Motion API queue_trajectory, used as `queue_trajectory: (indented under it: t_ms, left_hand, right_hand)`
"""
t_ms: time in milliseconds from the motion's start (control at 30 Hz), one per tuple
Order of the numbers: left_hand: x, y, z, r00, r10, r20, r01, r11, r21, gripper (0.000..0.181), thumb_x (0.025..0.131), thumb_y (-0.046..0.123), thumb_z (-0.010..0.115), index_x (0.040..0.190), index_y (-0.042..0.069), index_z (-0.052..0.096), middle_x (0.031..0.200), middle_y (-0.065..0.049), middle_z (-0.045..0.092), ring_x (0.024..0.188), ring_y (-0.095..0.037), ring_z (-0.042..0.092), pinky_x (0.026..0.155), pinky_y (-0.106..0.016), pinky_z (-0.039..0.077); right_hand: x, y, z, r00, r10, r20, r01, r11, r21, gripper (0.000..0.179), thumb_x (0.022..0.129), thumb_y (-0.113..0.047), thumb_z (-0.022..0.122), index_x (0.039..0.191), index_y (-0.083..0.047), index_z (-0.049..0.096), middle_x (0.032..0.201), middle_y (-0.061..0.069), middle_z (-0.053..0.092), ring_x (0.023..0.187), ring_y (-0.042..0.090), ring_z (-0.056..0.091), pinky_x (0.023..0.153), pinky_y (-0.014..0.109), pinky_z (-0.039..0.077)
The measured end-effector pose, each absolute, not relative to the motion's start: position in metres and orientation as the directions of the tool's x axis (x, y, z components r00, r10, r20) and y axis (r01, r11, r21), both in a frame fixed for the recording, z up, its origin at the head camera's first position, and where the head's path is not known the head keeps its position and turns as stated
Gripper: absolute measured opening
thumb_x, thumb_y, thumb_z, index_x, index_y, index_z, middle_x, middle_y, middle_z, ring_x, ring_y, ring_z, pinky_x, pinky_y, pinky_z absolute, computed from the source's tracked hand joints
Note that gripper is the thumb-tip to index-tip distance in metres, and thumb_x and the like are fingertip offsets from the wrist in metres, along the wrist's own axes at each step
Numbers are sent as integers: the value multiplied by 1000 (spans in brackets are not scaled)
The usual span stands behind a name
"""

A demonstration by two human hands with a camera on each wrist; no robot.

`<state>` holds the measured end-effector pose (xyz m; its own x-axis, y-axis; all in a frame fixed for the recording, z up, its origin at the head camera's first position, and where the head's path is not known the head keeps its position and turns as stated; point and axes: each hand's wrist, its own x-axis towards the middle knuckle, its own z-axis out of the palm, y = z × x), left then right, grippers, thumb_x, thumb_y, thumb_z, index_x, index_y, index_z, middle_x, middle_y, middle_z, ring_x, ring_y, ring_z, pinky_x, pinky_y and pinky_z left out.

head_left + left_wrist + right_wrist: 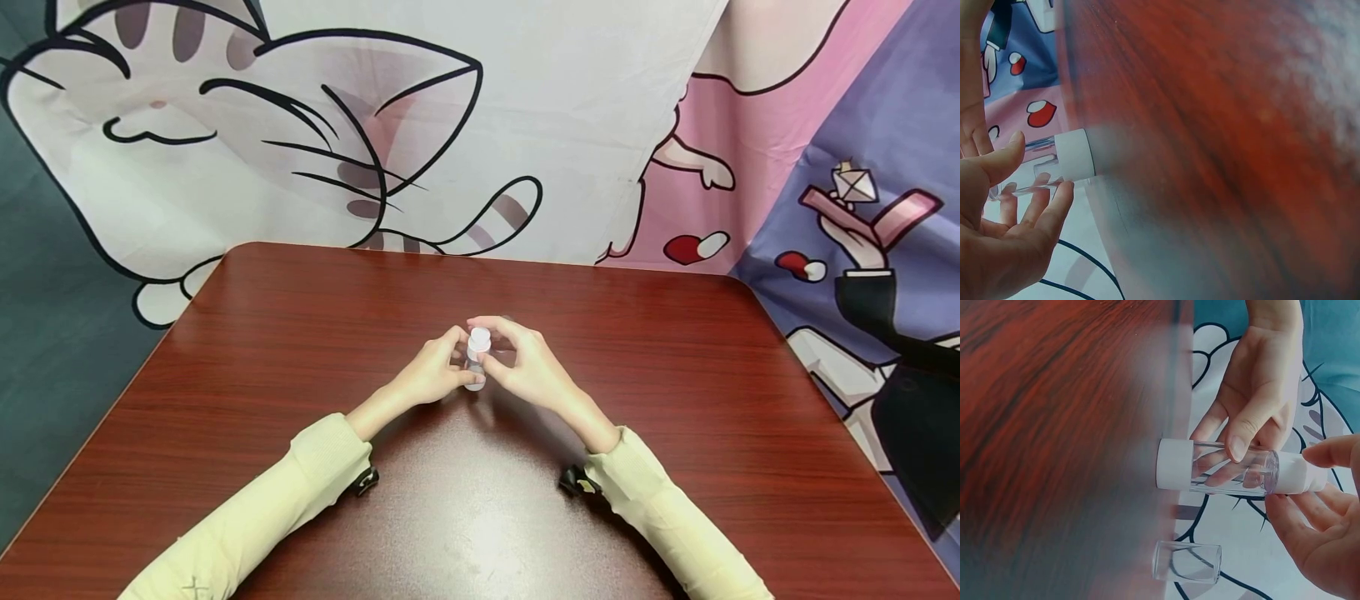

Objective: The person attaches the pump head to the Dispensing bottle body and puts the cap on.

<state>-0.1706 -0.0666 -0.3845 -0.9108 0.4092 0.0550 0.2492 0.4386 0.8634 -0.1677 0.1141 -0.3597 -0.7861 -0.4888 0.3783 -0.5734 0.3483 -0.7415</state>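
Note:
A small pump bottle [478, 342] stands upright on the table between both hands. It has a clear body, a white base [1174, 464] and a white pump top [1291, 472]. My left hand [429, 372] holds the clear body, thumb on one side and fingers on the other. With its fingertips around the white top, my right hand [534, 367] grips the bottle's upper end. A clear cylindrical cap [1186, 562] sits on the table beside the bottle; in the head view the right hand mostly hides it.
The reddish-brown wooden table [360, 292] spreads around the hands, its far edge in front of a cartoon-printed cloth [585, 125]. Dark wrist devices [577, 481] show under the light sleeves [262, 500]. Glare lies on the near tabletop.

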Motion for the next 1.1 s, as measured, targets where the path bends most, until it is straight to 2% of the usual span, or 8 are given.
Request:
queue_trajectory:
  t_ms: [200,467,767,1100]
  left_hand:
    - [-170,-66,-386,-910,410,67,252,416,874,39,80,3,76,108,-1,48,104,-18,68,97,-27,68,80,-28,59]
    - [-171,-66,-387,-909,412,65,255,424,869,37,81,3,75,107,0,48,104,-18,67,98,-26,67,80,-28,58]
    - [-170,-64,-385,-915,399,56,248,448,859,37,81,5,75,105,2,48,103,-14,67,95,-22,66,81,-28,58]
    - [-169,-65,-384,-913,402,70,266,457,849,36,80,6,76,102,3,48,99,-13,69,92,-20,67,79,-27,58]
  right_hand:
    - [-169,113,-360,-788,-477,390,-582,369,-724,41,83,3,66,123,-3,60,115,15,67,98,24,67,86,41,58]
    - [-169,111,-362,-801,-447,399,-574,383,-723,35,83,4,69,117,2,62,107,13,70,93,23,69,84,37,59]
    - [-172,110,-363,-835,-394,385,-531,389,-753,31,79,1,76,107,-4,66,96,9,72,86,18,69,79,29,59]
    - [-171,107,-363,-848,-344,403,-521,404,-752,29,76,-2,79,102,-7,66,88,7,72,79,17,70,74,30,60]
